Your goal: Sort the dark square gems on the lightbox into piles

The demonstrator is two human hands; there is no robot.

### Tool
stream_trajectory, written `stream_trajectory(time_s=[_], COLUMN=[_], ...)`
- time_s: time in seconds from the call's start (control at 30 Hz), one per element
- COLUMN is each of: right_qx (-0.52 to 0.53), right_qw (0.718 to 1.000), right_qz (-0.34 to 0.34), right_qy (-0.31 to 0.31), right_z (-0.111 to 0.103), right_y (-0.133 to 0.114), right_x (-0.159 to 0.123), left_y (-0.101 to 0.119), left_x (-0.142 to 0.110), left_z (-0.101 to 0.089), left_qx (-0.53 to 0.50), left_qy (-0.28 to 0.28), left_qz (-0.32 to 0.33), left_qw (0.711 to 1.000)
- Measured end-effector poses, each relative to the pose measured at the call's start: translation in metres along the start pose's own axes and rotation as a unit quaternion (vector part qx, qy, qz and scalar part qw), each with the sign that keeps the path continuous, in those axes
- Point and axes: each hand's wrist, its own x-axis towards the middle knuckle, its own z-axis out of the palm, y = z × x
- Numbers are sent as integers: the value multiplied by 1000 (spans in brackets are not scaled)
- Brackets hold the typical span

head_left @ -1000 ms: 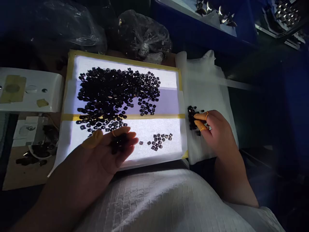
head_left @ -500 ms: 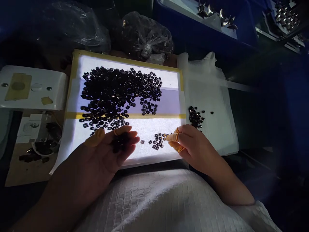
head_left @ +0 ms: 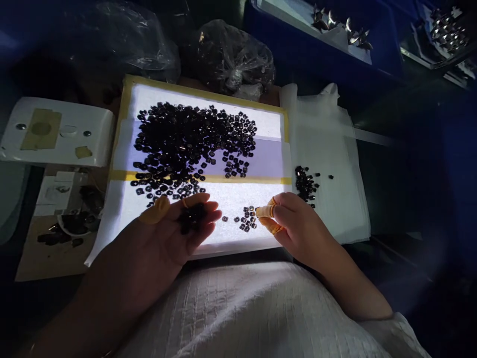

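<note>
My left hand [head_left: 164,233] lies palm up, its fingers curled under a small heap of dark square parts [head_left: 192,216]. Yellow finger covers sit on its thumb and a finger. Over the lit panel [head_left: 208,238], my right hand [head_left: 294,221] points down with its yellow-covered fingertips pressed together. Those fingertips touch the edge of a small cluster of dark square parts [head_left: 246,219]; what they pinch, if anything, is too small to make out. Behind my left hand, a large pile of the same dark parts [head_left: 179,132] spreads over the panel.
Right of the panel, a smaller dark pile [head_left: 305,184] rests on white sheets [head_left: 335,144]. A white switch plate [head_left: 59,132] stands at the left, above a board with loose parts [head_left: 44,258]. Clear plastic bags [head_left: 234,57] and a blue bin [head_left: 298,54] lie behind.
The whole view has shifted slightly, so the panel and piles appear further right. My right fingertips have moved slightly left over the small cluster. My left hand still cups its parts.
</note>
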Motion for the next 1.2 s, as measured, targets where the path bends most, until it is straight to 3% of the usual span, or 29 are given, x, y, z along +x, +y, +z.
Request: stream_trajectory(time_s=[0.27, 0.53, 0.7, 0.8, 0.97, 1.1, 1.2], right_qx=[8, -110, -152, -103, -63, -109, -111], right_qw=[999, 988, 980, 991, 992, 975, 971], right_qz=[32, 4, -3, -4, 62, 158, 167], right_qy=[15, -110, -132, -89, 87, 116, 132], right_z=[-1, 4, 6, 1, -22, -38, -39], right_y=[0, -31, -38, -29, 15, 48, 44], right_x=[1, 29, 45, 40, 8, -15, -16], left_y=[-1, -2, -1, 1, 3, 3, 3], left_x=[4, 4, 1, 1, -1, 0, 1], left_z=[-2, -5, 0, 5, 7, 5, 6], left_qx=[-4, -6, -12, -12, -16, -19, -20], left_qy=[-6, -14, 13, 33, 34, 18, 23], left_qz=[3, 2, -2, -12, -26, -27, -23], left_qw=[1000, 1000, 1000, 999, 999, 999, 999])
